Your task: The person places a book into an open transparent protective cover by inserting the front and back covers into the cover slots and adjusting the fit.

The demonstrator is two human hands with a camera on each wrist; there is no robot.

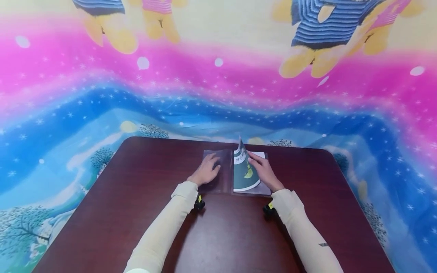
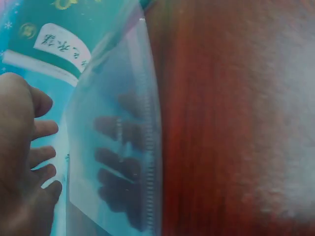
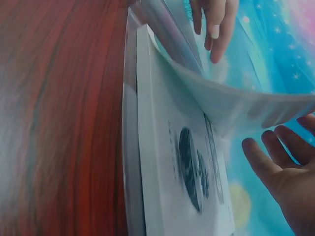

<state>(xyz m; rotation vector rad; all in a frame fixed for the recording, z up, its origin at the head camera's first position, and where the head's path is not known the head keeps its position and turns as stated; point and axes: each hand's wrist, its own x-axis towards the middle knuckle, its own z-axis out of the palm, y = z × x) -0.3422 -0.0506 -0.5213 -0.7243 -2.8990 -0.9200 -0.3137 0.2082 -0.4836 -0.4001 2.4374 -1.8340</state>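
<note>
From where I stand, the book (image 3: 165, 196) lies near the far edge of the shiny brown table (image 1: 218, 235), with its green cover (image 1: 242, 176) lifted up and bent. The right hand (image 1: 265, 171) is by the lifted cover, its fingers loosely spread, and I can't tell if they touch it. The left hand (image 1: 205, 170) has its fingers apart over the see-through flap (image 1: 225, 178), pinching nothing.

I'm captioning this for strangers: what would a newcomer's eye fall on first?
Probably the bright pink-and-blue backdrop behind the dark red table. Next, the green booklet near the table's far edge, partly lifted beside the right hand, with the left hand over a clear plastic flap.
</note>
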